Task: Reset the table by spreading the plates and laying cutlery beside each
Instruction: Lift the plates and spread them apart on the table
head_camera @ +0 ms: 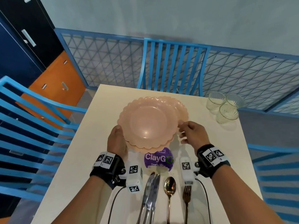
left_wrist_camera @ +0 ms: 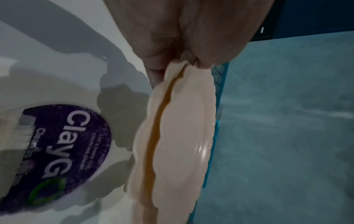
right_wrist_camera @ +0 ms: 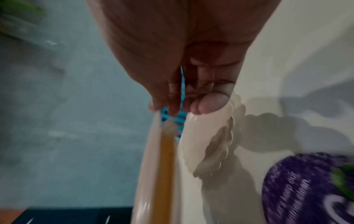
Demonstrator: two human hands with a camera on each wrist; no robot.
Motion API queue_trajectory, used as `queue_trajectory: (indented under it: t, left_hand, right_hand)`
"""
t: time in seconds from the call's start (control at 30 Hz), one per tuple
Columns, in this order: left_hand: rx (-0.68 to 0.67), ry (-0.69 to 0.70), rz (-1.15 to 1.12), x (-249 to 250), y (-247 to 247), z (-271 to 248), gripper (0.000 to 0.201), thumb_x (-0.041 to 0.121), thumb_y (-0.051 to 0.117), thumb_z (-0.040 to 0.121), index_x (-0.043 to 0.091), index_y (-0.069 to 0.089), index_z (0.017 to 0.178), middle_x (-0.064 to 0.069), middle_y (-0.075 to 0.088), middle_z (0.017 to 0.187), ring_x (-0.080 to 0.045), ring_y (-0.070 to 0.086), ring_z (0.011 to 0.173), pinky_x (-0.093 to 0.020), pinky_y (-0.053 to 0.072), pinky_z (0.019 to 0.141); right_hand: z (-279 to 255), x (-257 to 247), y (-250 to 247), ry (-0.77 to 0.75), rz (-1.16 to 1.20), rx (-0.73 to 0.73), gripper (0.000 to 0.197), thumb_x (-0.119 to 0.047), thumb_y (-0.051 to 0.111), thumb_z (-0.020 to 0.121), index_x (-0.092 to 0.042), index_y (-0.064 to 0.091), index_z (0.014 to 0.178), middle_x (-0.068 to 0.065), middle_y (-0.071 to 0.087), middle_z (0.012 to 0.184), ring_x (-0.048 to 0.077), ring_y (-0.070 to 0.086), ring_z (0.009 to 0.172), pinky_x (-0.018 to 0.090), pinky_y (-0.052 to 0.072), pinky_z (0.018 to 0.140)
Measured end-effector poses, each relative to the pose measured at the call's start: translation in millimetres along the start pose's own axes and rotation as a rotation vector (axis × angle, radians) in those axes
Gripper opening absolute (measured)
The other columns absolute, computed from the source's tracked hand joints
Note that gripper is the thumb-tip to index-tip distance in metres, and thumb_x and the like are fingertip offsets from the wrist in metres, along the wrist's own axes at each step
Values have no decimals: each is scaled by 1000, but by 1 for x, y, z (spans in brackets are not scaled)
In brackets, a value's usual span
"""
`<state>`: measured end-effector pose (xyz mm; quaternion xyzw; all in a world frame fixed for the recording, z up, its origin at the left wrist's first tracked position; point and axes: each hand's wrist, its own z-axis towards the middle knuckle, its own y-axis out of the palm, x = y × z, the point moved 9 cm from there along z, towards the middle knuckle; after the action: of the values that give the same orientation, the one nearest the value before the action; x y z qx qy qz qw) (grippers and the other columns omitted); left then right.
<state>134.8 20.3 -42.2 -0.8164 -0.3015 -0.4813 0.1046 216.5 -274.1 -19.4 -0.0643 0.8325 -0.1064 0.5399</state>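
Knives (head_camera: 149, 196), spoon (head_camera: 169, 189) and fork (head_camera: 186, 201) wait nearest me while, beyond the purple ClayGo sticker (head_camera: 159, 158), my left hand (head_camera: 116, 139) and right hand (head_camera: 193, 133) pinch opposite rims of the top peach plate (head_camera: 148, 121), separating the stack mid-table (head_camera: 202, 159).

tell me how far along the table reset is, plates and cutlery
Nothing looks set yet. The peach plates are still overlapped mid-table. In hand: the left hand and right hand grip the top plate's rim on opposite sides. Left to do: spread the plates out, then lay the knives, spoon and fork, still grouped at the near edge, beside them.
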Motion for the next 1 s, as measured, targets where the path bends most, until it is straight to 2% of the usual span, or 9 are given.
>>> queue_trajectory:
  t: [0.17, 0.23, 0.3, 0.4, 0.47, 0.53, 0.63, 0.77, 1.0]
  left_hand:
    - [79, 46, -2, 8, -12, 15, 32, 27, 36, 106, 20, 67, 108, -10, 72, 110, -26, 68, 103, -32, 55, 79]
    - [95, 45, -9, 8, -12, 18, 31, 29, 37, 106, 19, 67, 110, -9, 72, 109, -24, 67, 101, -33, 55, 79]
    - [94, 39, -23, 6, -11, 20, 31, 28, 37, 106, 20, 67, 108, -8, 72, 109, -25, 66, 102, -36, 55, 85]
    - [98, 25, -16, 3, -12, 21, 32, 29, 37, 106, 20, 67, 110, -10, 72, 111, -24, 66, 101, -37, 54, 87]
    - [90, 26, -19, 0, -13, 21, 32, 29, 36, 106, 19, 67, 109, -14, 71, 114, -23, 65, 99, -36, 53, 85]
    - [97, 33, -17, 1, -16, 20, 32, 29, 36, 106, 19, 67, 109, -13, 70, 112, -23, 65, 98, -35, 52, 83]
    - [83, 51, -11, 1, -16, 13, 33, 28, 35, 107, 16, 66, 112, -10, 69, 104, -21, 63, 93, -30, 51, 75]
    - [39, 86, 3, 1, -10, -4, 30, 24, 37, 105, 13, 65, 103, -9, 63, 94, -22, 57, 88, -33, 47, 75]
    - [-85, 37, 123, -19, 16, -51, 29, 24, 40, 99, 20, 64, 83, -7, 59, 87, -22, 53, 81, -40, 43, 72]
  right_hand:
    - [69, 51, -11, 223, -164, 204, 72, -49, 70, 80, -11, 48, 137, 15, 69, 117, 34, 71, 95, 47, 58, 89]
    - [96, 72, -8, 265, -241, 192, 87, -52, 67, 74, -3, 44, 142, 18, 70, 116, 35, 71, 100, 45, 56, 93]
    - [117, 80, -5, 256, -244, 158, 73, -41, 66, 78, 2, 51, 135, 21, 73, 105, 36, 72, 93, 46, 59, 89]
    - [103, 59, 5, 272, -181, 102, 43, -17, 64, 91, 0, 60, 130, 18, 70, 121, 35, 69, 106, 39, 59, 88]
    - [99, 55, 1, 266, -178, 111, 31, -9, 59, 95, 4, 63, 123, 13, 70, 114, 32, 68, 104, 35, 57, 89]
    - [94, 58, -5, 262, -95, 163, 20, -5, 59, 92, 3, 69, 107, 13, 72, 91, 34, 71, 94, 41, 58, 90]
    - [85, 67, -9, 263, 128, 182, 14, 2, 58, 91, -6, 68, 89, 18, 73, 102, 40, 71, 98, 53, 61, 81]
    - [47, 66, -27, 257, 316, 181, 35, 3, 55, 95, 0, 55, 130, 22, 68, 100, 33, 67, 79, 39, 63, 55]
    - [-46, 108, -91, 289, 349, 259, 43, 3, 55, 95, 1, 49, 139, 21, 65, 87, 26, 64, 65, 36, 62, 52]
